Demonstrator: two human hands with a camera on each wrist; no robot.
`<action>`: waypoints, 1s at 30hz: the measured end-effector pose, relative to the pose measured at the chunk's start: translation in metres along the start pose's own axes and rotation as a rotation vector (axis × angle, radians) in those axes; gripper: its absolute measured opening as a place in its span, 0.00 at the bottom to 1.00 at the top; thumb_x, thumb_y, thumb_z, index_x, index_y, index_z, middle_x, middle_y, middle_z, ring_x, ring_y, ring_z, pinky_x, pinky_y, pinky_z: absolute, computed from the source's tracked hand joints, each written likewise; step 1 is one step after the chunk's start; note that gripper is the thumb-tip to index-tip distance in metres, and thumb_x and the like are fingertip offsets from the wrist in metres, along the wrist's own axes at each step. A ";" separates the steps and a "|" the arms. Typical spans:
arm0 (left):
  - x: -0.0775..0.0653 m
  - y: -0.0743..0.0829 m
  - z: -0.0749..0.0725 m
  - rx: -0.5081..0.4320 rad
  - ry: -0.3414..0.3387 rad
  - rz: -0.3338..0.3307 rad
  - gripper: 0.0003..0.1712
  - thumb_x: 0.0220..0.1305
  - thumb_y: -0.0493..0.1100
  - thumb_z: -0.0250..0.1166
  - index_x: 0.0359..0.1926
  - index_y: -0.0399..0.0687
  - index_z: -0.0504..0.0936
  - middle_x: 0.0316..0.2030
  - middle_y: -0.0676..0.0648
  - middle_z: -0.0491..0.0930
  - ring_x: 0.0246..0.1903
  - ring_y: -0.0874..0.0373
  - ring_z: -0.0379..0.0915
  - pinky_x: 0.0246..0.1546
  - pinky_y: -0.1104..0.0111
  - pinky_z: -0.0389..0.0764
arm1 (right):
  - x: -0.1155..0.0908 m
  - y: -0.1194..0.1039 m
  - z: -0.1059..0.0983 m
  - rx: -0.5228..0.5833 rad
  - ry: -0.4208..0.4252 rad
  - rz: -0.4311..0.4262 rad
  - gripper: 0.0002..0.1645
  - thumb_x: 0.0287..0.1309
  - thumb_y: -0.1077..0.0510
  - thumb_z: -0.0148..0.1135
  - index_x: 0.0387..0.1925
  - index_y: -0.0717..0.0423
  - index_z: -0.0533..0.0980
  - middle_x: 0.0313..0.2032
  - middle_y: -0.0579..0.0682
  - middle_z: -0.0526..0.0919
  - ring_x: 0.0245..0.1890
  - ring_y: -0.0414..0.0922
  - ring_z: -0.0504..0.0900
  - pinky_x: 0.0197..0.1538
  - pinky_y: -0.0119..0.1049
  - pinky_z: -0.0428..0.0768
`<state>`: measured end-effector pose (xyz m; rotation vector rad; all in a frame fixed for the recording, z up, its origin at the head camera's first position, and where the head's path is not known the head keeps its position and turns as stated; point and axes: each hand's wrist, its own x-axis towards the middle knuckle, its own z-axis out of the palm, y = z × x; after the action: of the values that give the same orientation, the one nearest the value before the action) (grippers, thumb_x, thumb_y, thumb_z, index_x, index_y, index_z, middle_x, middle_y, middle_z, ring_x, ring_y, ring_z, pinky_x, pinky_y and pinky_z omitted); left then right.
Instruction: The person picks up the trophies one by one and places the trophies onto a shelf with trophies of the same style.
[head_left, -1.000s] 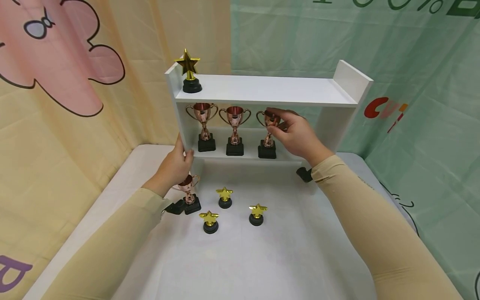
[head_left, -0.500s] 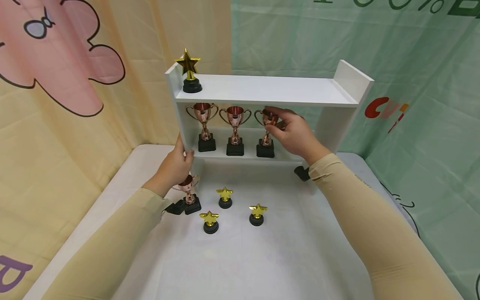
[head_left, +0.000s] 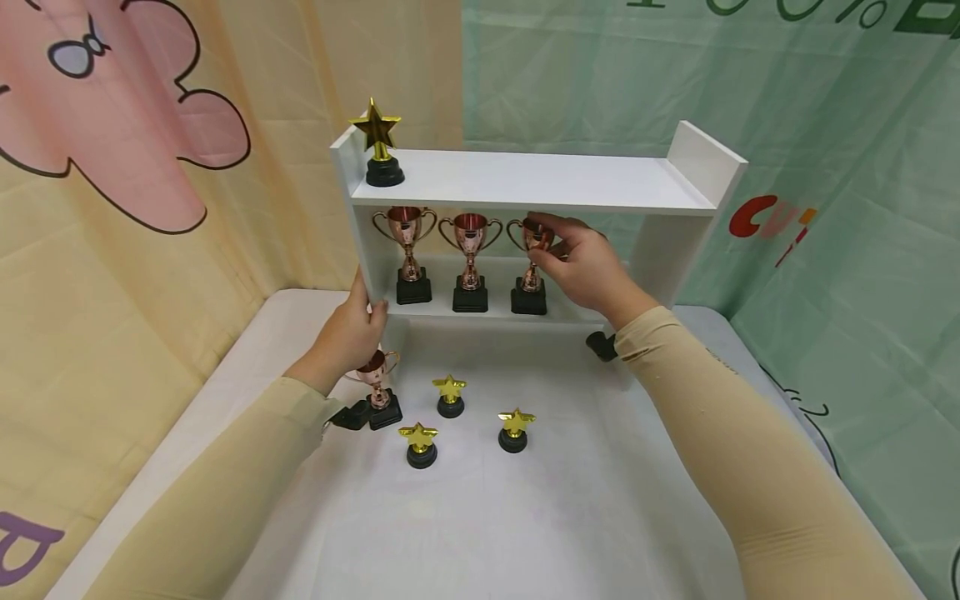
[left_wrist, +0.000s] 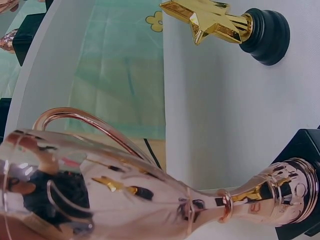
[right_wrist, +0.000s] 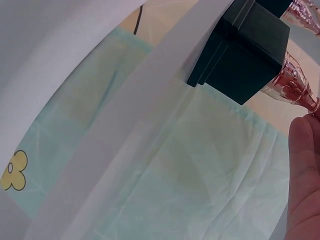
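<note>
My right hand (head_left: 588, 271) pinches the bowl of a rose-gold trophy cup (head_left: 532, 280) on the white shelf's middle board. In the right wrist view, its black base (right_wrist: 245, 52) stands on the board, with my fingers (right_wrist: 304, 165) at the cup. Two matching trophy cups, a middle one (head_left: 470, 258) and a left one (head_left: 408, 254), stand to its left. My left hand (head_left: 345, 337) grips the left side panel of the white shelf (head_left: 525, 179), thumb in front. Below that hand, another trophy cup (head_left: 377, 392) stands on the table, large in the left wrist view.
A gold star trophy (head_left: 378, 142) stands at the top board's left end. Three small star trophies, one at the back (head_left: 450, 396), one at the right (head_left: 513, 429) and one in front (head_left: 420, 446), stand on the white-covered table (head_left: 480, 533). Printed curtains (head_left: 847, 292) surround it.
My right hand has slid its trophy cup slightly left along the middle board, closer to the middle cup. My left hand stays on the shelf's side panel.
</note>
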<state>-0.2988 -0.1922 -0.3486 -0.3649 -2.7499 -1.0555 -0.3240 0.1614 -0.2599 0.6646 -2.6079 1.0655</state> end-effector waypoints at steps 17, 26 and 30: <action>0.000 0.001 0.000 0.009 0.000 -0.004 0.43 0.85 0.49 0.42 0.85 0.59 0.25 0.77 0.28 0.61 0.67 0.27 0.71 0.66 0.34 0.73 | 0.001 -0.001 0.002 -0.001 0.009 -0.010 0.32 0.74 0.57 0.63 0.76 0.48 0.70 0.61 0.59 0.81 0.51 0.55 0.85 0.55 0.51 0.83; 0.001 0.000 0.001 0.012 0.005 -0.001 0.42 0.85 0.49 0.42 0.85 0.59 0.27 0.77 0.28 0.61 0.67 0.27 0.71 0.66 0.34 0.73 | 0.000 -0.002 0.002 -0.005 0.006 -0.007 0.33 0.75 0.56 0.63 0.77 0.49 0.69 0.64 0.58 0.80 0.51 0.56 0.86 0.53 0.51 0.83; 0.001 0.000 0.001 0.011 0.005 0.002 0.42 0.85 0.49 0.43 0.85 0.59 0.27 0.77 0.28 0.61 0.67 0.26 0.72 0.65 0.34 0.73 | 0.000 -0.002 0.002 0.000 0.005 -0.012 0.33 0.75 0.56 0.63 0.77 0.49 0.69 0.64 0.58 0.80 0.50 0.55 0.86 0.51 0.50 0.83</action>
<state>-0.3000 -0.1918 -0.3491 -0.3628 -2.7495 -1.0397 -0.3230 0.1590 -0.2601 0.6750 -2.5961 1.0631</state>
